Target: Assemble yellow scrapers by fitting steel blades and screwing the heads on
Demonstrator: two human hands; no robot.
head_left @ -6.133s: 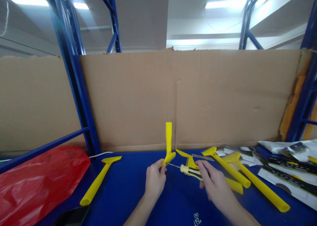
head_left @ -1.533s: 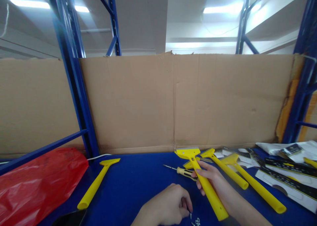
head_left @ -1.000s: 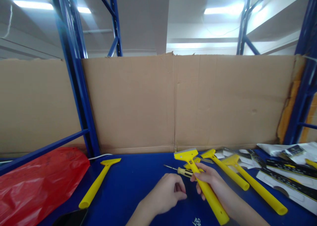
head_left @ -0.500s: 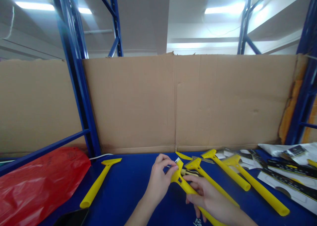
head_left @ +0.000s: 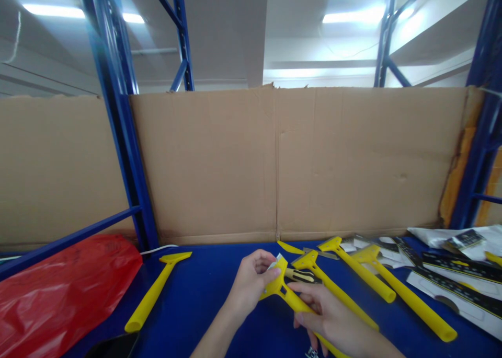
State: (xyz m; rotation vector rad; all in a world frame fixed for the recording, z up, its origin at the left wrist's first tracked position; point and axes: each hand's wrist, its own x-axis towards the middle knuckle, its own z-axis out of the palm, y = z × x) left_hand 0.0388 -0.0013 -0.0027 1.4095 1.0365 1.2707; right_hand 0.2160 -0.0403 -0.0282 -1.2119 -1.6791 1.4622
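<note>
A yellow scraper (head_left: 291,298) is held between both hands, its wide head up and its handle running down to the right. My left hand (head_left: 251,282) pinches the head, thumb on the near face, beside a pale metal blade edge (head_left: 279,257). Round the handle the fingers of my right hand (head_left: 325,311) are closed. Small silvery metal pieces (head_left: 311,353) show under the right hand, too small to make out. Behind the scraper lies a black and beige tool handle (head_left: 304,276), partly covered.
More yellow scrapers (head_left: 356,269) lie to the right on the blue table (head_left: 188,295), one scraper (head_left: 155,295) to the left. Black and white packages (head_left: 457,295) pile up far right. A red plastic bag (head_left: 74,290) and a dark flat object (head_left: 113,346) are left. Cardboard (head_left: 212,164) walls the back.
The scraper's head has turned and dropped slightly to the left. My left hand has shifted its grip, its thumb now lying over the head. My right hand stays round the handle.
</note>
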